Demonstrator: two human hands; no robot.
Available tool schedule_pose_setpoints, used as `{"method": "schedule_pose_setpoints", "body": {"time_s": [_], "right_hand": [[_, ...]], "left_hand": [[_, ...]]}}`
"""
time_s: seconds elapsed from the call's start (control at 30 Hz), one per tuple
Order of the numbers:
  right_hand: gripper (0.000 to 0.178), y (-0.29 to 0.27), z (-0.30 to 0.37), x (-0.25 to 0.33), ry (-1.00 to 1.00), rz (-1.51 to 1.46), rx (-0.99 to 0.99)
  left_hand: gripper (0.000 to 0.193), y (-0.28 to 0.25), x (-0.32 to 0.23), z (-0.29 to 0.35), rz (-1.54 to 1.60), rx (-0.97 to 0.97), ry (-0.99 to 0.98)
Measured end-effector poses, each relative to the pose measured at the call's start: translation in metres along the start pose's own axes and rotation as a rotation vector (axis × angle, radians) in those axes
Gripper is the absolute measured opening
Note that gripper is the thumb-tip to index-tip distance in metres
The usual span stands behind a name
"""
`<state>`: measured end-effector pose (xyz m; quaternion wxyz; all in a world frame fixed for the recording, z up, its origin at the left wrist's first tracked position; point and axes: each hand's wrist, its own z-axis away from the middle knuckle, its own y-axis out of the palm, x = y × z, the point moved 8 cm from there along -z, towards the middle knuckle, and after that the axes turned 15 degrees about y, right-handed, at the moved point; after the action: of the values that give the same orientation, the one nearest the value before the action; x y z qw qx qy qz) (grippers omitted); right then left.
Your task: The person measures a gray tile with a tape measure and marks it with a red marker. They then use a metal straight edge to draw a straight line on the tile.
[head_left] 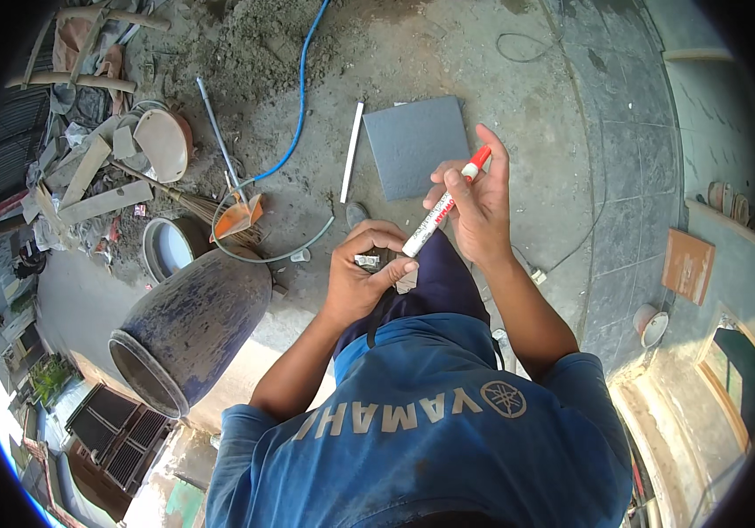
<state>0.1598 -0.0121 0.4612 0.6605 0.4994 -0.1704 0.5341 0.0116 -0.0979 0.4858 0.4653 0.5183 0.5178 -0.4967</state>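
My right hand [481, 207] grips a white marker pen with a red cap [442, 209], held slanted with the red end up. Just to the left, my left hand [362, 273] is curled around a small pale object [367, 260], and its thumb touches the lower tip of the marker. Both hands hover above my dark-trousered leg. On the concrete ground ahead lies a square grey tile [414, 143], with a thin white strip [352, 151] along its left side.
A big dark blue barrel [193, 326] lies on its side at left. A blue hose [300, 97], a metal rod [216, 136], an orange scoop [238, 217], a bucket [169, 246] and rubble are on the ground. Paved tiles curve at right, with an orange tile [687, 264].
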Motion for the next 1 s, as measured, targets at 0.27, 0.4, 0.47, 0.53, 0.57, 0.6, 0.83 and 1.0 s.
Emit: {"method": "schedule_pose_setpoints", "body": {"time_s": [0.27, 0.4, 0.47, 0.53, 0.57, 0.6, 0.83, 1.0], "right_hand": [[0.063, 0.027, -0.011, 0.002, -0.182, 0.073, -0.002], [0.061, 0.041, -0.024, -0.017, -0.123, 0.053, -0.029], [0.061, 0.04, -0.034, -0.036, -0.085, 0.023, -0.049], [0.061, 0.034, -0.044, -0.062, -0.018, 0.063, -0.069], [0.061, 0.027, -0.048, -0.072, 0.018, 0.097, -0.12], [0.062, 0.021, -0.051, -0.081, 0.053, 0.094, -0.179], [0.064, -0.008, -0.083, -0.201, 0.355, 0.735, -0.078], [0.044, -0.065, -0.13, -0.281, 0.591, 0.7, -0.018]], "left_hand": [[0.024, -0.034, -0.018, -0.012, -0.414, -0.088, 0.32], [0.027, -0.058, -0.011, -0.013, -0.569, -0.104, 0.449], [0.029, -0.068, 0.007, -0.011, -0.571, -0.092, 0.434], [0.029, -0.076, 0.034, -0.008, -0.519, 0.004, 0.363], [0.029, -0.079, 0.043, -0.008, -0.526, -0.011, 0.362], [0.026, -0.079, 0.084, -0.004, -0.124, -0.027, -0.012], [0.045, -0.052, 0.264, 0.063, 0.897, -0.321, -0.814], [0.038, -0.057, 0.356, 0.061, 0.98, -0.41, -0.736]]}}
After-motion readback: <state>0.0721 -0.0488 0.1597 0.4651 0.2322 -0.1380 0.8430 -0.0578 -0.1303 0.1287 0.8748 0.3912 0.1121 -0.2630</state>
